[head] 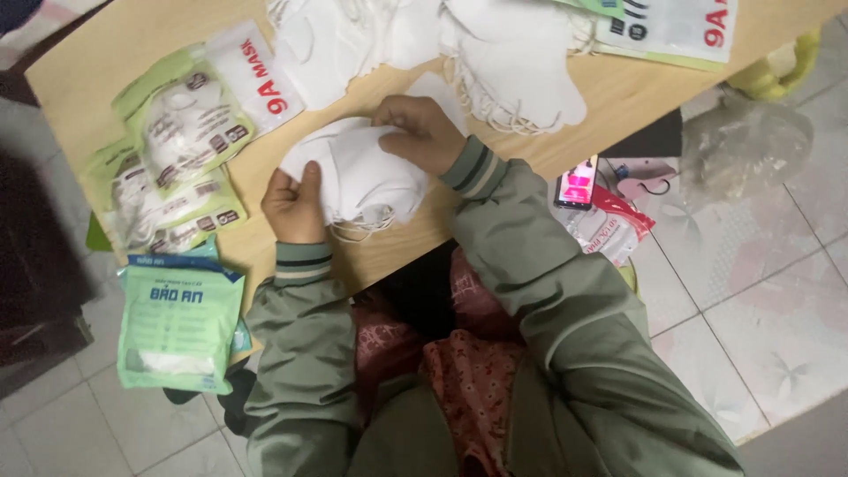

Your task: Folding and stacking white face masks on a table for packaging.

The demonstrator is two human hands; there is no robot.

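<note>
On table (pixel 115 53), both hands clasp mask stack (pixel 362 177).

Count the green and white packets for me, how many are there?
4 in plain sight: two packets overlapping on the table's left side, one hanging off its near left edge, one at the top right. More may hide beneath.

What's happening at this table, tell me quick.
A person in a green jacket holds a stack of white face masks at the wooden table's near edge, left hand gripping one side, right hand pressing on top. Loose masks lie beyond, sealed mask packets to the left.
</note>
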